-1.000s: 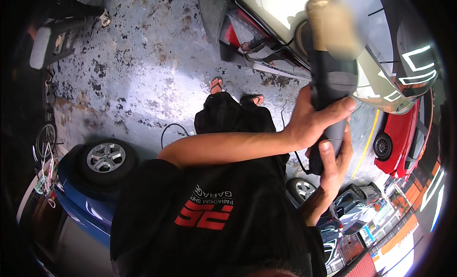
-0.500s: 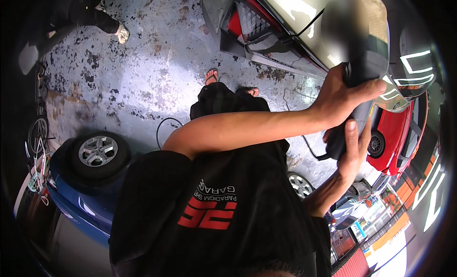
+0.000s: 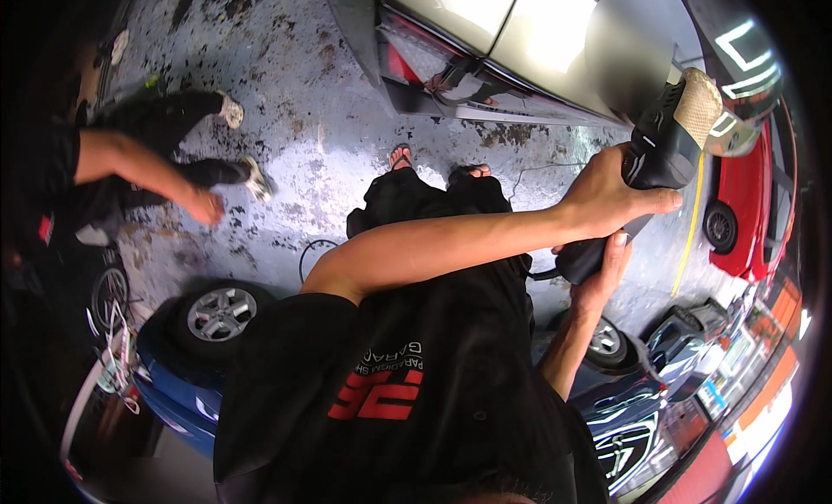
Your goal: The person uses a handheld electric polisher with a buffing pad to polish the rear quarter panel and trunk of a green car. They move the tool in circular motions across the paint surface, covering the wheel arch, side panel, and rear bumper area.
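Both my hands hold a black corded power tool that looks like a polisher (image 3: 660, 138), with a tan cover on its head. My left hand (image 3: 602, 196) reaches across from the left and wraps its body, thumb stretched along it. Below, my right hand (image 3: 604, 270) closes round the handle's lower end, where the cord leaves. The tool is beside a pale glossy car (image 3: 459, 14) with a red tail lamp. A blurred grey round patch covers the area past the tool's head, so I cannot tell whether it touches the car.
A co-worker's arm (image 3: 143, 170) and legs are at the left. A blue car (image 3: 173, 400) with a silver wheel stands lower left, near a bicycle (image 3: 111, 300). A red car (image 3: 744, 209) is at the right, dark cars (image 3: 624, 391) lower right. The cord runs past my waist.
The tool has tilted and sits slightly lower in view, both hands still on it. The co-worker at the left has come further into view. My view has shifted.
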Motion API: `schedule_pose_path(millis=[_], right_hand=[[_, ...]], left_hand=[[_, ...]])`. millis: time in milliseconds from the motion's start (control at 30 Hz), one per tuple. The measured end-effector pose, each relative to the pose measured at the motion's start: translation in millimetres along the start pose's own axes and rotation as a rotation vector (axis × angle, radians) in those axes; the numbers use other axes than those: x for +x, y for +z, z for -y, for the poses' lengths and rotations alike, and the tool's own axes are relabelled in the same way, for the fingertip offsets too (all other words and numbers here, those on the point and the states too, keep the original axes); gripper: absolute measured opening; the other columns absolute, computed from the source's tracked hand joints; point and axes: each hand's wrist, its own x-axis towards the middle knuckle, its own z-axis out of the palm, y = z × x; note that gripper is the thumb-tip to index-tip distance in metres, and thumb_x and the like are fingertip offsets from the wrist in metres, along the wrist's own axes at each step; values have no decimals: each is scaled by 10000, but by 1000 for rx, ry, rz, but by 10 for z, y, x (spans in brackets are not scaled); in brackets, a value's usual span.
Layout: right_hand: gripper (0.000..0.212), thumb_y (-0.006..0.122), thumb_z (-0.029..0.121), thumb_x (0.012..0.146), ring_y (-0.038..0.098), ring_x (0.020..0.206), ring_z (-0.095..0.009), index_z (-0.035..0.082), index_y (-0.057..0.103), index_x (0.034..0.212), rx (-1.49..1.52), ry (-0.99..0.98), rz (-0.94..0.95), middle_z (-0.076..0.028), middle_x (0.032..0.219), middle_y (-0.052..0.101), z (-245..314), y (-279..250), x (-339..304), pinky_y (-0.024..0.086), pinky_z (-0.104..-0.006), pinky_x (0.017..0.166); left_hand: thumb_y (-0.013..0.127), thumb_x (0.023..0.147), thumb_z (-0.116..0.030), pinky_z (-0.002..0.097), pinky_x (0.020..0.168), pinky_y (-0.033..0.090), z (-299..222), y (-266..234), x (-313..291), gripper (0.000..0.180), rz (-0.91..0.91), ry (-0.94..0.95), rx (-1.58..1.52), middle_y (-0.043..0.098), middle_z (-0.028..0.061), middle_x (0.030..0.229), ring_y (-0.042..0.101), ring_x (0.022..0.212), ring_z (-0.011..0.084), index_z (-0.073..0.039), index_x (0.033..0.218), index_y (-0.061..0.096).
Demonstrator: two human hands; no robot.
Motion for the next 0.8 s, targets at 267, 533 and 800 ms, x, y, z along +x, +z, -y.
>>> schedule_pose_path(millis=[267,533,800], right_hand=[[800,792,368,1028,752,898,-274,-29,401,1603,174,51,107,-180,1164,700,-38,554,-169,609,-361,791],[684,937,245,907,626,1366,-274,54,559,1443,-48,-174,259,-180,1433,674,-310,207,47,472,-443,1178],[638,629,523,1115,755,982,-200,-19,590,1450,228,52,-152,-120,1176,745,-478,-767,246,619,-350,851]], left_hand=[[880,920,-385,337,708,557,-201,-454,-417,394,-81,-76,56,751,37,903,691,804,137,-26,1032,762],[789,1030,-287,335,767,593,255,-484,-579,370,-187,219,-138,767,85,973,739,846,163,6,1223,671],[918,891,-402,363,875,574,696,622,426,482,-18,86,232,758,85,1048,710,951,191,-22,1120,730]])
